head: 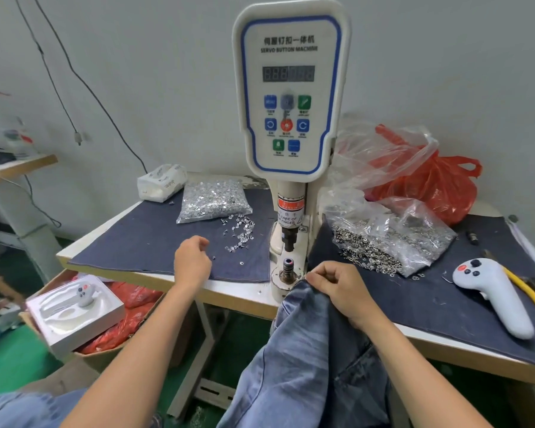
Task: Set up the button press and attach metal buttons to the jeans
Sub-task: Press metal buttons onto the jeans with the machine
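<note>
A right hand [334, 285] pinches the jeans [309, 350] edge just beside the button press [291, 97] lower die [288, 267]; the left hand [192, 261], fingers loosely curled and holding nothing, hovers left of it near loose tacks [240, 231]. A bag of buttons [386, 239] and a white controller [494, 298] lie right.

Display digits [288, 73] blurred; jeans [306, 350] cut off at bottom edge; left hand [192, 261] fingertips hidden.

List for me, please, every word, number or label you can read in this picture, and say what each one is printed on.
"SERVO BUTTON MACHINE": control panel of the button press, under a line of Chinese characters too blurred to read.
"CARE OF" and "FINGER": warning label on the press column; its start is cut off.
Digital display: unlit, no number shown.
Captions under the panel buttons: too small to read.
Print on the tissue pack: too blurred.
</note>
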The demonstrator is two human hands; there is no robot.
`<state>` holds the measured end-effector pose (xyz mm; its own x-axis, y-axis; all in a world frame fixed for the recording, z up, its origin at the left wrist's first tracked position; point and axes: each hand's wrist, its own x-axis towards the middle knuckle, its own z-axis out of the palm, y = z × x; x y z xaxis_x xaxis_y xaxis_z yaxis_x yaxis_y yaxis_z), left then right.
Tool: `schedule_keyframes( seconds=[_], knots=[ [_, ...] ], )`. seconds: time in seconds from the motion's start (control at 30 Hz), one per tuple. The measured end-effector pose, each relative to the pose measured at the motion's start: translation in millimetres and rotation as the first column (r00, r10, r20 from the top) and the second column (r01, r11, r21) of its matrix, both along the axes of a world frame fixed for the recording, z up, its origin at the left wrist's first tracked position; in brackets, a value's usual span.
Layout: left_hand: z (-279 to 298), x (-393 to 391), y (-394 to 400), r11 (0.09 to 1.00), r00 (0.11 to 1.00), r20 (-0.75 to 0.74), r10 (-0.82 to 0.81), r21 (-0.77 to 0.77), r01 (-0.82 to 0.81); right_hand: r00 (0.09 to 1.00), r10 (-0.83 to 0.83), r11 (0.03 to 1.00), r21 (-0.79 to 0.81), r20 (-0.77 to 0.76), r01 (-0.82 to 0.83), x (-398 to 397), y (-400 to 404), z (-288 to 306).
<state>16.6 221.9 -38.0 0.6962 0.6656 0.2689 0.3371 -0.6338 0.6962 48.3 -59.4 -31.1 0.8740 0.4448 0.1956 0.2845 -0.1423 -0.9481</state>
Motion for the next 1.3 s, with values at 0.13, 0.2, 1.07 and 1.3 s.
schedule_keyframes(
  seconds=[0.13, 0.2, 1.07, 1.3],
  knots=[
    [2.7, 18.4, 2.9, 0.980, 0.982, -0.098, -0.162, 0.098, 0.172, 0.997, 0.027, 0.997, 0.080, -0.067, -0.022, 3.7, -3.1, -8.7],
    [3.8, 26.6, -3.2, 0.945, 0.953, -0.138, -0.269, 0.152, 0.289, 0.995, 0.050, 0.994, 0.103, -0.085, -0.041, 4.0, -4.5, -9.9],
    [9.4, 31.9, 4.5, 0.960, 0.956, -0.153, -0.250, 0.094, 0.265, 0.988, 0.110, 0.981, 0.170, -0.104, -0.091, 3.7, -6.9, -10.7],
    [15.8, 26.7, 8.8, 0.962, 0.950, -0.168, -0.263, 0.032, 0.272, 0.988, 0.115, 0.980, 0.173, -0.103, -0.096, 4.9, -6.8, -12.3]
  ],
)
